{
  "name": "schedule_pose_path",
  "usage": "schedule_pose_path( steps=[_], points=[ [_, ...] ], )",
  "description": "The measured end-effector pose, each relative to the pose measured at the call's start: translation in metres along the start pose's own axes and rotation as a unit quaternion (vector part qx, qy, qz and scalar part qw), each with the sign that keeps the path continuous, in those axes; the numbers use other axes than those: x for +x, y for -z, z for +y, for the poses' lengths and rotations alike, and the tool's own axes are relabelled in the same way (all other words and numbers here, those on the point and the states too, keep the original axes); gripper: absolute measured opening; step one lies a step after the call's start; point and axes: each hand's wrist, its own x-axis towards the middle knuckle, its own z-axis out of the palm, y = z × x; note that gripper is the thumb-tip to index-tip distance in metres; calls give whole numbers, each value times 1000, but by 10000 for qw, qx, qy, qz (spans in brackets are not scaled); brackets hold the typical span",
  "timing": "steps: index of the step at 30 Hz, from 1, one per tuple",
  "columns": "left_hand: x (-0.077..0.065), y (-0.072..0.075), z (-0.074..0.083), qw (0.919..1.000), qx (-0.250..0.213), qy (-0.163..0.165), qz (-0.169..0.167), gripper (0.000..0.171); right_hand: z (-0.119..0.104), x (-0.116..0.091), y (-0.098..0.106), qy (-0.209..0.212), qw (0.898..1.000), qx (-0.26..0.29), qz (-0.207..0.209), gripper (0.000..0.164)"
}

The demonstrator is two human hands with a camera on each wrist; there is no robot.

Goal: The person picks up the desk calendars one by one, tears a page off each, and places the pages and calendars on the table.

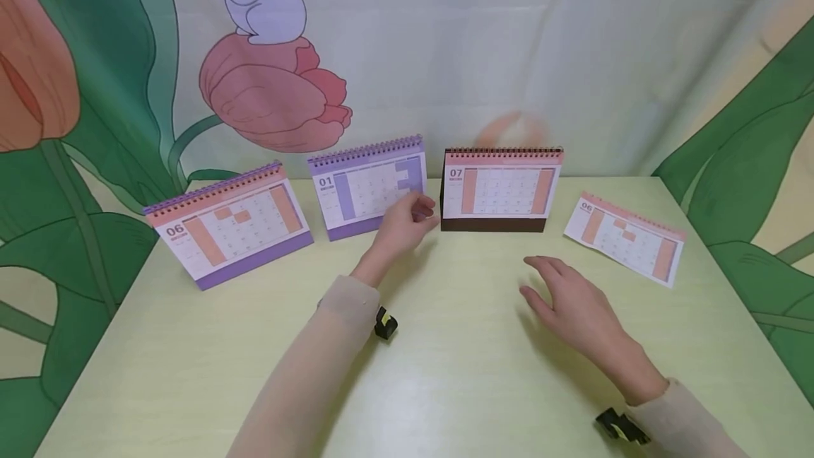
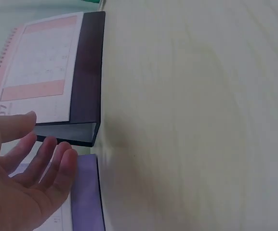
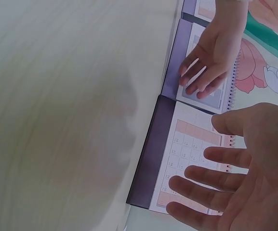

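Observation:
A desk calendar with a black base (image 1: 493, 225) stands at the back, its page headed 07 with pink bands. My left hand (image 1: 405, 223) hovers at its left side edge, holding nothing; in the left wrist view the thumb and loosely bent fingers are right at that edge. Partly behind this hand stands a purple desk calendar (image 1: 362, 200) showing 01. My right hand (image 1: 575, 306) is over the table in front of the black calendar, empty, fingers spread in the right wrist view. Beyond it lies a loose calendar page (image 1: 629, 239) headed 06.
Another purple-based calendar (image 1: 235, 228) stands angled at the left, with a pink 06 page on top. All these rest on a pale green table (image 1: 458, 373). Behind hangs a curtain (image 1: 407, 41) printed with tulips and a white rabbit.

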Motion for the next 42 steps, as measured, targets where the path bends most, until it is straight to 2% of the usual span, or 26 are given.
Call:
schedule_pose_path(
  steps=[8, 13, 16, 20, 24, 28, 34, 42],
  points=[
    [-27, 21, -5, 9996, -99, -280, 43, 23, 0, -1, -2, 26, 10000, -18, -4, 47],
    [-48, 38, -4, 9990, 42, -448, 82, 25, -1, -3, -1, 53, 10000, -12, -59, 46],
    [-59, 48, -6, 9983, 113, -536, 220, 26, -1, -4, 0, 91, 9999, -54, -51, 46],
    [-70, 62, -11, 9968, 113, -547, 566, 27, 0, -4, 0, 131, 9998, -116, -51, 45],
    [-78, 72, -16, 9945, -92, -303, 1001, 28, -1, -3, 1, 167, 9998, -132, -63, 45],
    [-85, 80, -23, 9900, -510, 107, 1312, 34, -2, -2, 2, 190, 9997, -154, -101, 44],
    [-90, 94, -39, 9822, -1087, 613, 1405, 45, -2, -2, 0, 218, 9995, -162, -171, 43],
    [-86, 104, -44, 9755, -1233, 1044, 1494, 57, -4, -1, -3, 188, 9995, -115, -242, 43]
  ],
)
